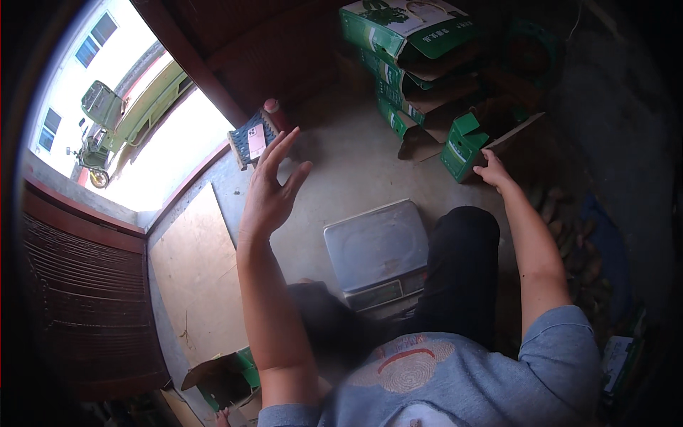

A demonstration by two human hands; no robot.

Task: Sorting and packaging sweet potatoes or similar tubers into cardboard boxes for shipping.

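My right hand (492, 171) reaches forward and grips the near right edge of an open green cardboard box (461, 151), whose flaps stand up. The box's inside is hidden. My left hand (269, 192) is raised in the air with its fingers stretched out and holds nothing. Between my knees on the floor lies a flat scale (377, 245) with a bare silvery plate and a display on its near side. A stack of green and white cardboard boxes (409, 43) rises behind the gripped box, several of them gaping at the side.
Beyond my left hand is a woven blue stool (240, 144) bearing a pink phone (256, 141); a red bottle (272, 108) stands beside it. A pale board (196, 274) lies by the doorway at left. An open carton (224, 381) sits at lower left. A green three-wheeler (107, 117) is outside.
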